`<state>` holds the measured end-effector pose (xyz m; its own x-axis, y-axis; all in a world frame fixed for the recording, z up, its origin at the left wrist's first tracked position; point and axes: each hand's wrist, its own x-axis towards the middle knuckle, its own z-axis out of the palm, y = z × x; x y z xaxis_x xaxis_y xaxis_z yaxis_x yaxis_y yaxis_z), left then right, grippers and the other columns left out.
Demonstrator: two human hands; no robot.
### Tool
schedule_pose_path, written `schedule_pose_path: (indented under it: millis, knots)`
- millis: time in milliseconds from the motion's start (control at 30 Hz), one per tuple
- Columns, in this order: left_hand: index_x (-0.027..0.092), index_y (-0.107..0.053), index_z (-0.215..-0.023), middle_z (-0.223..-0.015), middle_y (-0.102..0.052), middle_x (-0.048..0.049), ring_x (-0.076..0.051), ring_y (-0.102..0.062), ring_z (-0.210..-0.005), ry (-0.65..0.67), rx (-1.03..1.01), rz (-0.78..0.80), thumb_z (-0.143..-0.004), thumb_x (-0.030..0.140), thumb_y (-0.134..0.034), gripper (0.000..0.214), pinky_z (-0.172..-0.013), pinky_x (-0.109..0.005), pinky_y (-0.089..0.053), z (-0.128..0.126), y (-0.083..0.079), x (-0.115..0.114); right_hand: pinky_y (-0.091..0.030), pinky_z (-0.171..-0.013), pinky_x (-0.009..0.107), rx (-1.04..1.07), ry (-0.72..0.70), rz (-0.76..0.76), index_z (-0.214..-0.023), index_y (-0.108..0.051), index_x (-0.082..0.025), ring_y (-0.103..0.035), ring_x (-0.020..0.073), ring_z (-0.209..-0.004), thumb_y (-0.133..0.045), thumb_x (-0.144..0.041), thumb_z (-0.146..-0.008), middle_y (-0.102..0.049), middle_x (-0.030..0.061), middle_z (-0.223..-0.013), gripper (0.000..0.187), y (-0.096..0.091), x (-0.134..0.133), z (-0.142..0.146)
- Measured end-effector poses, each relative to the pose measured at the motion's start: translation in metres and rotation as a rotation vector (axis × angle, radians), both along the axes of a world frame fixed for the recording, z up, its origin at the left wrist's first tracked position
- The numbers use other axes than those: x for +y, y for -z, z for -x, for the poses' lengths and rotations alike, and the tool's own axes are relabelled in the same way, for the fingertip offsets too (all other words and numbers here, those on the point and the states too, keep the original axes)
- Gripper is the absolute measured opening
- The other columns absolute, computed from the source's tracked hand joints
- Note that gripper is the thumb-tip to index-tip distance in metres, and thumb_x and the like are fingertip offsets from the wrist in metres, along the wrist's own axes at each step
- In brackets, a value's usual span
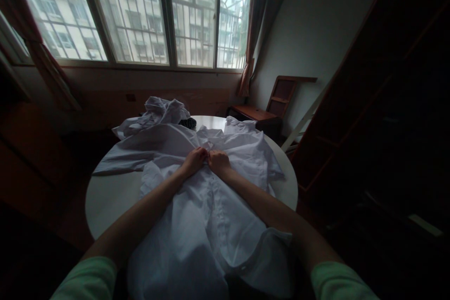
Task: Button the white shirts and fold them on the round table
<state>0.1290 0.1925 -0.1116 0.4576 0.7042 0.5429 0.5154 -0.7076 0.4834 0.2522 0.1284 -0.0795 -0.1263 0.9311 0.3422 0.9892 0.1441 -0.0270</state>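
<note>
A white button-up shirt [191, 215] lies spread over a round white table [112, 199], its lower part hanging over the near edge. Its collar end points to the far side and its sleeves spread left and right. My left hand [195, 158] and my right hand [218, 161] meet at the front placket, just below the collar. Both are closed, with fingers pinching the shirt's cloth. Whether a button is between the fingertips is too small to make out.
A crumpled heap of white cloth [163, 111] sits at the table's back left, beside a small dark striped item [188, 123]. A wooden chair [281, 96] stands back right, near a dark wooden cabinet [351, 103]. Barred windows [137, 14] line the far wall.
</note>
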Motion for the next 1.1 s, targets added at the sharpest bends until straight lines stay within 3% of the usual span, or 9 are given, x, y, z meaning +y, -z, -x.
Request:
schedule_pose_path:
  millis: [367,700,900,1100]
  knots:
    - [0.015,-0.056,-0.072,-0.073,-0.054,-0.0010,-0.011,-0.049,-0.067,0.003,-0.014,0.001,-0.073,0.009,-0.047,0.011,-0.065,-0.023,-0.040,-0.001,0.002,0.003,-0.038,-0.077,0.029,0.017,0.013,-0.005,-0.094,-0.059,-0.013,-0.057,0.0207,-0.090,-0.042,-0.027,-0.085,-0.064,0.0118,-0.095,0.023,0.000,0.000,0.001]
    - [0.016,-0.056,-0.074,-0.074,-0.056,-0.0022,-0.012,-0.050,-0.067,-0.007,0.016,-0.029,-0.077,0.013,-0.044,0.013,-0.065,-0.023,-0.040,0.000,-0.005,-0.008,-0.038,-0.076,0.025,0.078,0.047,0.002,-0.091,-0.059,-0.014,-0.057,0.0176,-0.089,-0.044,-0.026,-0.084,-0.064,0.0100,-0.093,0.021,-0.003,0.003,-0.001]
    - [0.016,-0.056,-0.075,-0.074,-0.057,-0.0030,-0.014,-0.051,-0.069,-0.060,0.033,-0.024,-0.076,0.014,-0.046,0.010,-0.067,-0.024,-0.040,-0.001,-0.003,-0.005,-0.038,-0.069,0.023,0.248,0.049,-0.006,-0.081,-0.062,-0.018,-0.059,0.0158,-0.081,-0.044,-0.028,-0.082,-0.067,0.0056,-0.085,0.021,-0.001,0.008,-0.005]
    - [0.017,-0.056,-0.075,-0.071,-0.057,-0.0010,-0.013,-0.050,-0.067,-0.067,-0.011,-0.011,-0.074,0.013,-0.049,0.008,-0.065,-0.023,-0.040,0.000,-0.005,-0.006,-0.039,-0.067,0.021,0.479,0.107,0.036,-0.086,-0.063,-0.018,-0.060,0.0146,-0.081,-0.041,-0.023,-0.081,-0.067,0.0049,-0.086,0.023,0.001,0.018,-0.013]
